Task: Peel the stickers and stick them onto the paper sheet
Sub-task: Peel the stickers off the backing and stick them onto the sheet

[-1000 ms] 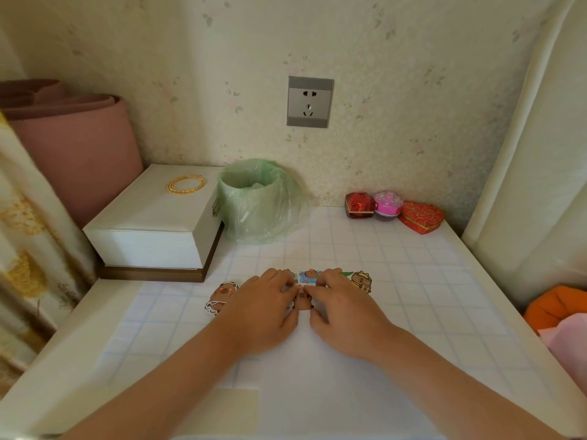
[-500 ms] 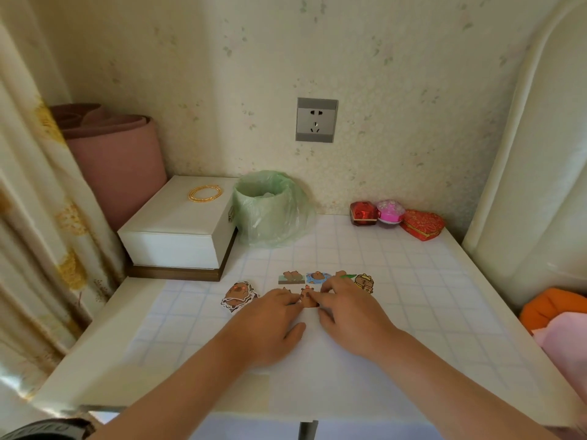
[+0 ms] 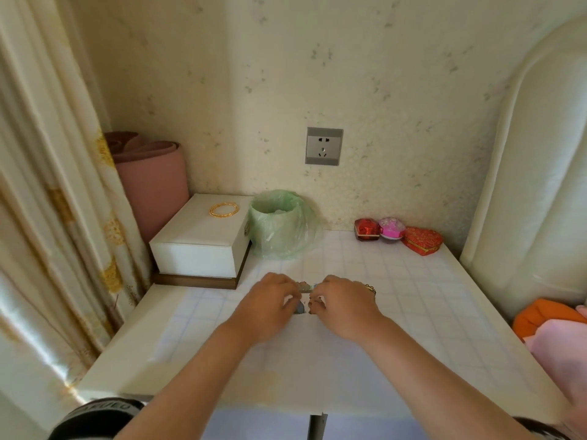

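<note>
A plain white paper sheet (image 3: 311, 360) lies on the checked mat (image 3: 419, 300) between my forearms. My left hand (image 3: 270, 308) and my right hand (image 3: 344, 308) meet just above the sheet's far edge, fingers curled. Between their fingertips they pinch a small sticker (image 3: 300, 308), seen blurred and dark. A row of cartoon stickers lies on the mat just beyond the hands: a blue-green one (image 3: 305, 286) shows in the gap, and a yellow-brown one (image 3: 370, 290) peeks past my right hand. The rest of the row is hidden by my hands.
A white box (image 3: 197, 246) with a gold bangle (image 3: 223, 210) stands at the back left, with a green-bagged bin (image 3: 281, 227) beside it. Three small gift boxes (image 3: 397, 233) sit by the wall. A curtain hangs on the left; orange and pink cloth (image 3: 546, 322) lies on the right.
The view has pulled back and tilted up. My hands went from lying flat on the sheet's far edge to curled, fingertips together, with a small sticker between them.
</note>
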Demonstrator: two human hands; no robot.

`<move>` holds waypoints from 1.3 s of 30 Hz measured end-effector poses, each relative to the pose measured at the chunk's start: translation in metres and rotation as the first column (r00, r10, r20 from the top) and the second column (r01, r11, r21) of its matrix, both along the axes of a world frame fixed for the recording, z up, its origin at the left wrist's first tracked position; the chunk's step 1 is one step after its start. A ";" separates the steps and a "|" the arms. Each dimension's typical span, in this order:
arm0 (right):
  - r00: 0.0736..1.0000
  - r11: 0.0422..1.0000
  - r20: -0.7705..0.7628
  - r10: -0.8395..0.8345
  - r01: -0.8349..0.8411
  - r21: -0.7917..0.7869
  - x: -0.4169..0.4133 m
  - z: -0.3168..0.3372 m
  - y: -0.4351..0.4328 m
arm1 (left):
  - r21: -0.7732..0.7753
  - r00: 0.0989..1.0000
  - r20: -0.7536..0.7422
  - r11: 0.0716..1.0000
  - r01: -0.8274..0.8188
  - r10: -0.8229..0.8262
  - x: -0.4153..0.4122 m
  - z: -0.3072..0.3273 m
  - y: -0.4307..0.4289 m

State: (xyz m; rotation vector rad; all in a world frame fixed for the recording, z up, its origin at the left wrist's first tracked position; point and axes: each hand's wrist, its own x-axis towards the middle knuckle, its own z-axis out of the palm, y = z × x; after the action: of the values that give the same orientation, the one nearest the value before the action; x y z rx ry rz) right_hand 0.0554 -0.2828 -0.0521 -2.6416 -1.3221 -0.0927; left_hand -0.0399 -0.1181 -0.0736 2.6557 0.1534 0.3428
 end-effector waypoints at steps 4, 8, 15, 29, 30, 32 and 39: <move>0.992 0.999 -0.125 0.021 -0.016 0.040 -0.009 0.006 0.022 | -0.065 0.990 -0.025 0.988 -0.141 0.140 -0.014 0.026 0.030; 0.981 0.997 -0.181 0.070 -0.062 0.048 -0.017 0.001 0.046 | -0.057 0.961 -0.152 0.969 -0.241 0.230 -0.030 0.025 0.050; 0.988 0.999 -0.151 0.024 -0.021 0.025 -0.027 -0.018 0.088 | 0.140 0.906 -0.200 0.926 -0.351 0.374 -0.033 -0.002 0.050; 0.798 0.940 -0.599 -0.068 0.252 0.229 -0.021 -0.022 0.110 | -0.323 0.908 -0.119 0.849 -0.419 0.403 -0.029 -0.011 0.061; 0.781 0.936 -0.622 -0.062 0.263 0.236 -0.021 -0.021 0.110 | -0.347 0.910 -0.126 0.842 -0.413 0.394 -0.029 -0.010 0.061; 0.759 0.925 -0.649 -0.045 0.276 0.259 -0.021 -0.019 0.109 | -0.373 0.911 -0.126 0.832 -0.410 0.392 -0.030 -0.007 0.060; 0.727 0.908 -0.684 -0.062 0.326 0.264 -0.024 -0.011 0.102 | -0.342 0.894 -0.119 0.828 -0.445 0.431 -0.035 -0.003 0.060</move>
State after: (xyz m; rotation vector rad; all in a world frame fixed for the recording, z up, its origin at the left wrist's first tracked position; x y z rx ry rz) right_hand 0.0313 -0.1805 -0.0630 -2.1485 -0.6861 0.4884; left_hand -0.0750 -0.0577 -0.0762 2.2355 0.7743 0.3683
